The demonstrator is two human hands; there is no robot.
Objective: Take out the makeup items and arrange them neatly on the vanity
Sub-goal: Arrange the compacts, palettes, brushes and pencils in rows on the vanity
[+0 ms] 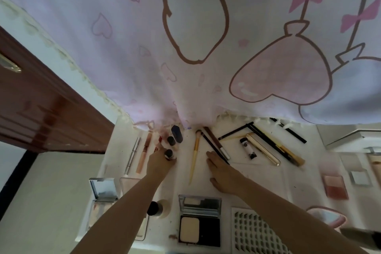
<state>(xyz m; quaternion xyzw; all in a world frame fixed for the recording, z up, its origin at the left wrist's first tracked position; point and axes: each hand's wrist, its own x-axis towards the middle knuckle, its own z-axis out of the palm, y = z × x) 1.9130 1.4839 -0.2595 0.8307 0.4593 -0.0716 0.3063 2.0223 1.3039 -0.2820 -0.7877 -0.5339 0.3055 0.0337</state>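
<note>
Small bottle [169, 154] in left hand [159, 160]

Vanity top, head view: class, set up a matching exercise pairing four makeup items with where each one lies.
Items
1. Cream-handled brush
2. Open powder compact
3. Small dark-capped bottle
4. Blush palette

Places
A. At the fingertips of the left hand
B. Far right of the vanity
C. Between the two hands, left of the right hand
D. Near front edge, between the forearms

Pairs: 1-C, 2-D, 3-A, 4-B
</note>
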